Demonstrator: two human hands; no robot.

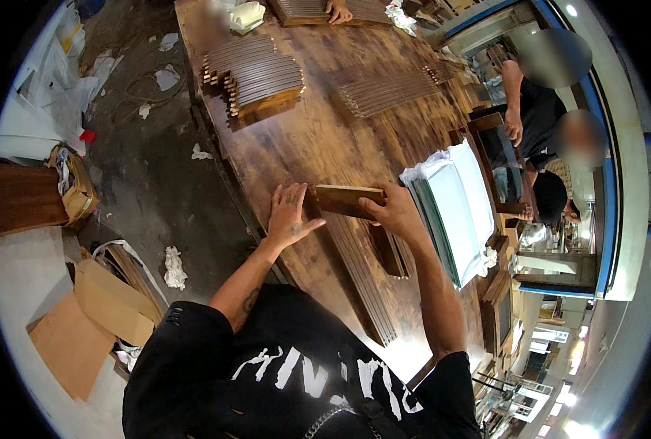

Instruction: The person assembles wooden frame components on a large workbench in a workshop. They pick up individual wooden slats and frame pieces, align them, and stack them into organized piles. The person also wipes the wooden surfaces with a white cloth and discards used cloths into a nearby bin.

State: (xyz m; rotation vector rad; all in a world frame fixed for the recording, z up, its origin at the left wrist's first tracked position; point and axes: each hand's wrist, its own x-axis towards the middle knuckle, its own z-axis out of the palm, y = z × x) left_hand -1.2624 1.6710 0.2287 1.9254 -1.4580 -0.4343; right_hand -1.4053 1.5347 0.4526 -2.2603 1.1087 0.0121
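My right hand [398,212] grips a short brown wooden board [351,200] by its right end, thumb and fingers closed on it. The board stands on edge across the far ends of a row of long, thin wooden strips [362,274] that lie side by side on the table. At the left, my left hand [289,216] rests with fingers stretched and thumb apart, beside the strips' far end and the board's left end. Under my right wrist lies a group of shorter dark strips [390,252].
The brown wooden table [267,157] carries stacked strips [259,77], a further row of strips [391,91] and paper-covered glass sheets [453,205]. A person's hand [338,10] touches strips at the far edge. At the right, another person handles a framed pane [502,150]. Cardboard [113,300] lies lower left.
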